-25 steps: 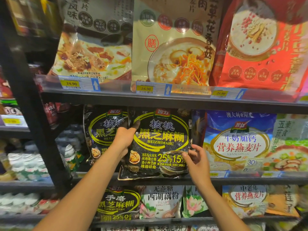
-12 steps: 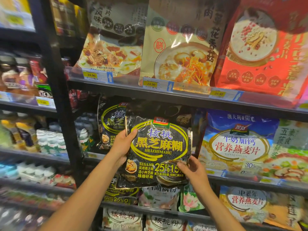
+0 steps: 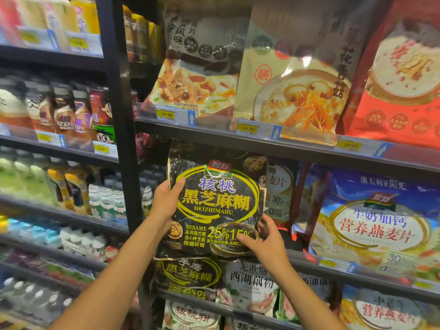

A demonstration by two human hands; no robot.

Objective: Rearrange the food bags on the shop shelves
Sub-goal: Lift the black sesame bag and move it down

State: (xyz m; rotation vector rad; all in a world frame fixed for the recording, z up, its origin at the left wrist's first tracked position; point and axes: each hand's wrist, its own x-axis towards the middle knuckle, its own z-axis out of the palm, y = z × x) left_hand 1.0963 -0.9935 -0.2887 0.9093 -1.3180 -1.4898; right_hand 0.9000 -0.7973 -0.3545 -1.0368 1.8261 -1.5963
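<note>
Held upright before the middle shelf (image 3: 273, 148), clear of its row: black sesame paste bag (image 3: 215, 203), soft, crinkly, probably light, best pinched at the edges. Left hand (image 3: 166, 201) closed on the left edge; right hand (image 3: 266, 239) clamped on the lower right corner.

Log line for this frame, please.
left hand: holds black bag upper-left edge | right hand: grips lower-right corner | bag: upright, before middle shelf

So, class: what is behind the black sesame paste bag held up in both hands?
Behind the black sesame paste bag, held by the left hand and right hand, an oatmeal bag shows at its right edge. Any shelf space or stock directly behind it is covered.
</note>
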